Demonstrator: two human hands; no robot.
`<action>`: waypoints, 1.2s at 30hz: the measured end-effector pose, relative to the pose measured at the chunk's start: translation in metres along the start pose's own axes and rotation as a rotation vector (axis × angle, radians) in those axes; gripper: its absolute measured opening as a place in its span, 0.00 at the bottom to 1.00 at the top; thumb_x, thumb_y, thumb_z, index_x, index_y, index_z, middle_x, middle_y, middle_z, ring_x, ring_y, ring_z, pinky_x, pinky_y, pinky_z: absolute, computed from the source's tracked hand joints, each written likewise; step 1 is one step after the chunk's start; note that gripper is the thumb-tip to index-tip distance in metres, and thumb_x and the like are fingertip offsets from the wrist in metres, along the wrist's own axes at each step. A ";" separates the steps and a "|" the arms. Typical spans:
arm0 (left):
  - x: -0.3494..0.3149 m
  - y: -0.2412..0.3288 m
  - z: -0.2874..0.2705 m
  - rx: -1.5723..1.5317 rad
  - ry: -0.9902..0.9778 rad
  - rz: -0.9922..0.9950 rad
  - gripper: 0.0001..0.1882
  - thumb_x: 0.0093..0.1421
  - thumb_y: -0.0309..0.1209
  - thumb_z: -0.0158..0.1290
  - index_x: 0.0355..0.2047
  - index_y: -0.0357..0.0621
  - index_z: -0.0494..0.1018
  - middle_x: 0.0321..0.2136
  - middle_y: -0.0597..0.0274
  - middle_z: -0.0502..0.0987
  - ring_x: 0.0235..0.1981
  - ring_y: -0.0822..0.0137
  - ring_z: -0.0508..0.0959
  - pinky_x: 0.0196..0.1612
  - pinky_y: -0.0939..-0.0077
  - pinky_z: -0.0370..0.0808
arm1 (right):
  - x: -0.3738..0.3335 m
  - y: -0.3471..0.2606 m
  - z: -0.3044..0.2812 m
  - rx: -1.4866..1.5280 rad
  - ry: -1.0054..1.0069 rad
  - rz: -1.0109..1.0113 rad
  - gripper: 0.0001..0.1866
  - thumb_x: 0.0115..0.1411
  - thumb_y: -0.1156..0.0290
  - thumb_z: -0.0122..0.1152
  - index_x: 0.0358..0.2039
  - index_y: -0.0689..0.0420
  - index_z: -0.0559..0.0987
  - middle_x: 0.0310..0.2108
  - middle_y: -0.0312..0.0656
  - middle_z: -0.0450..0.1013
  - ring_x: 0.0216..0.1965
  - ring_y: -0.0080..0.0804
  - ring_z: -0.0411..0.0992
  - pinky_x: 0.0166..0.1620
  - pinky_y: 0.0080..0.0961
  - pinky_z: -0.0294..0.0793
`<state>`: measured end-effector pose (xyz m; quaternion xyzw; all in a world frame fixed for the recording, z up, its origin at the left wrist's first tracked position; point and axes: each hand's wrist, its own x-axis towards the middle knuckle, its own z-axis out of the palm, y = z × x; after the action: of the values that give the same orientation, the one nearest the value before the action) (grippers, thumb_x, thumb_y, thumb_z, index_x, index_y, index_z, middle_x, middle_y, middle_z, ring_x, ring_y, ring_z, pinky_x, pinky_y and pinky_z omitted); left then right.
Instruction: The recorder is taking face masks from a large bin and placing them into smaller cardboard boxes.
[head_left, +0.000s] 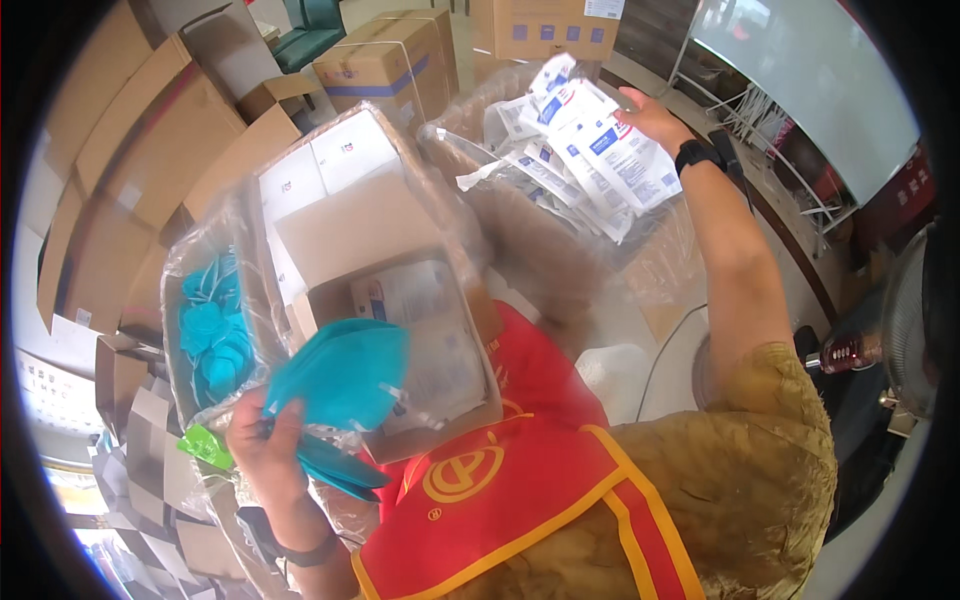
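My left hand (268,445) is closed on a fanned stack of teal folded face masks (345,375), held low beside an open carton (485,405). More teal masks hang just below that hand. Inside the carton lie white printed packets (425,300). At the upper right, my right hand (655,122) stretches over a plastic-lined box (560,250). Its fingers are apart at the edge of a loose pile of white packets with blue and red print (600,140). Some of these packets stick up above the box rim.
Left of the carton, a plastic-lined bin (175,330) holds several teal masks (215,330). White boxes (340,155) fill a lined carton behind. Cardboard cartons (390,65) stand at the back and flattened ones lean at left. A fan (900,320) stands at right, near a whiteboard (800,60).
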<state>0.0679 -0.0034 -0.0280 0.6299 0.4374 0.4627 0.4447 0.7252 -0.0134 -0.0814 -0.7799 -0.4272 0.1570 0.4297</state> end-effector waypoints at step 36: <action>0.013 -0.013 -0.016 -0.381 0.105 -0.187 0.06 0.60 0.27 0.57 0.37 0.42 0.77 0.19 0.69 0.74 0.14 0.80 0.68 0.16 0.85 0.62 | -0.270 -0.259 0.140 0.111 -0.719 -1.030 0.08 0.50 0.73 0.64 0.20 0.59 0.73 0.42 0.43 0.71 0.40 0.38 0.72 0.40 0.31 0.72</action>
<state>0.0529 0.0149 -0.0354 0.4664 0.4210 0.5258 0.5733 0.3434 -0.0857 0.0127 -0.3494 -0.8568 0.2042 0.3195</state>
